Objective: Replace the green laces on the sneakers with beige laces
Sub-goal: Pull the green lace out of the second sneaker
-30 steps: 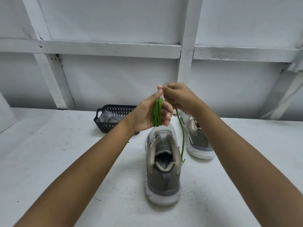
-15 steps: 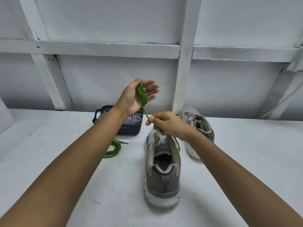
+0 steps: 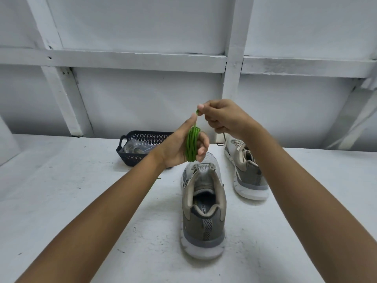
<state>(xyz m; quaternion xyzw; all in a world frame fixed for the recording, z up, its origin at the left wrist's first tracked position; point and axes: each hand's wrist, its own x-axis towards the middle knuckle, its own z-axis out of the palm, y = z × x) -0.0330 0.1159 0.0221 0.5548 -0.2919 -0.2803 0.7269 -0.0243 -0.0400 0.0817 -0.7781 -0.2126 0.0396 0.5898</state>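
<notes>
A green lace (image 3: 192, 144) is wound in several loops round the fingers of my left hand (image 3: 184, 145), which is raised above the table. My right hand (image 3: 221, 117) pinches the lace's free end just above the left thumb. Below the hands a grey and beige sneaker (image 3: 204, 209) stands heel towards me with no lace in it. The second sneaker (image 3: 247, 170) lies to its right, further back, also without a lace. No beige lace can be made out.
A dark plastic basket (image 3: 140, 149) holding clear bags sits at the back of the white table (image 3: 61, 201), partly behind my left wrist. A white panelled wall with beams (image 3: 232, 64) closes off the far side.
My right hand rose from above the near sneaker to above the left thumb, carrying the lace end. My left hand dropped and turned. The second green lace on the table is now hidden by my left arm.
</notes>
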